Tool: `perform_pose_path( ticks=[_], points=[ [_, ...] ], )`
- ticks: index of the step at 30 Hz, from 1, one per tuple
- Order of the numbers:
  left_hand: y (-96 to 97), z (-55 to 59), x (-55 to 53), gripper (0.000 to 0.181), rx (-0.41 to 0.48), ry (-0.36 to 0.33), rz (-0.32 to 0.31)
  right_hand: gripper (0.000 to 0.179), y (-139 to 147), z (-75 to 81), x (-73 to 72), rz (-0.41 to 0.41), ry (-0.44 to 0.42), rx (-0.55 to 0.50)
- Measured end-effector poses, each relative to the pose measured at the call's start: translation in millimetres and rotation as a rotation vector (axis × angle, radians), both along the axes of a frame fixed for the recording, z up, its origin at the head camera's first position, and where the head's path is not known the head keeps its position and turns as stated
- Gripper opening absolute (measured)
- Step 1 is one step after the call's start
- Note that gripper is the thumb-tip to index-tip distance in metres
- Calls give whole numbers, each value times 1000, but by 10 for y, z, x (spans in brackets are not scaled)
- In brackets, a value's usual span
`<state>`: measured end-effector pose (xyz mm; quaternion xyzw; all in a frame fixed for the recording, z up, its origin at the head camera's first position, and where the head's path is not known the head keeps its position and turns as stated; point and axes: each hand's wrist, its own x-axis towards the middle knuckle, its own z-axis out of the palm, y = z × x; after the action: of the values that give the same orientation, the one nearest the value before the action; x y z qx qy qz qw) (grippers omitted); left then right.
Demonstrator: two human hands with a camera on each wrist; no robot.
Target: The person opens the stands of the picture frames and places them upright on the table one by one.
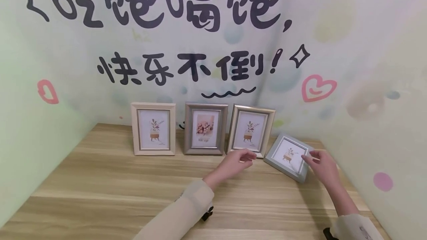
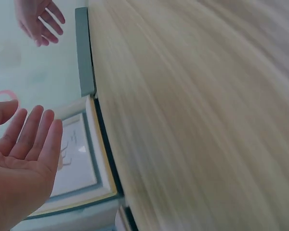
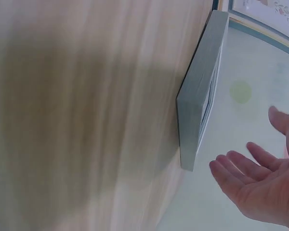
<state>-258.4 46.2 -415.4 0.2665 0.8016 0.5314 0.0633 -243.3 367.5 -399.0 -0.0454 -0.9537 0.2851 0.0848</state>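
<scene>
A grey-blue picture frame [image 1: 289,157] lies flat and askew on the right of the wooden table, its plant picture facing up. Over its right edge hovers my right hand [image 1: 321,167], which in the right wrist view [image 3: 265,180] is apart from the frame, fingers extended and holding nothing. A champagne-gold picture frame [image 1: 251,129] stands upright against the back wall, left of the grey-blue one. In front of its lower edge is my left hand [image 1: 235,164]; the left wrist view shows that hand's fingers [image 2: 31,132] loosely extended, with nothing held.
Left of the gold frame stand a bronze-silver picture frame [image 1: 206,129] with a flower picture and a cream picture frame [image 1: 153,129]. A printed wall [image 1: 186,40] with black lettering rises behind the wooden table [image 1: 110,188]; side walls bound it left and right.
</scene>
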Motion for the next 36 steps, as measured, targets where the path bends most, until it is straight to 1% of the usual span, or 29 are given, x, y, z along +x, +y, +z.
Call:
perform_pose_path(
  ticks=[4,6,8,11,14,17,19,24,27,29,31,33,36],
  points=[
    [182,-70,-48,36,75,-70,4,81,48,-7,72,23,-141,44],
    [256,-110,-70,41,96,-102,9,87,63,-10,102,33,-188,70],
    [318,-150,-90,43,93,-129,18,90,75,-10,124,41,-218,101],
    [390,-200,-116,44,62,-144,32,94,84,-24,156,64,-250,133],
    [451,-242,-143,44,57,-159,32,95,84,-38,189,88,-280,145],
    [508,-263,-168,46,68,-171,16,93,87,-43,213,111,-296,145],
    [543,-269,-179,49,53,-175,3,92,91,-42,227,122,-307,139],
    [609,-277,-174,57,-5,-197,-16,91,79,-36,270,155,-331,85],
    [638,-281,-171,59,-11,-203,-13,90,62,-39,298,192,-332,30],
    [657,-285,-178,60,-8,-202,-7,87,51,-42,322,215,-327,-21],
    [667,-289,-185,59,-1,-203,-2,87,43,-44,345,234,-337,-99],
    [677,-289,-190,57,4,-200,3,88,39,-52,367,246,-356,-177],
    [688,-291,-187,50,16,-204,3,92,43,-83,393,248,-370,-251]
  ],
)
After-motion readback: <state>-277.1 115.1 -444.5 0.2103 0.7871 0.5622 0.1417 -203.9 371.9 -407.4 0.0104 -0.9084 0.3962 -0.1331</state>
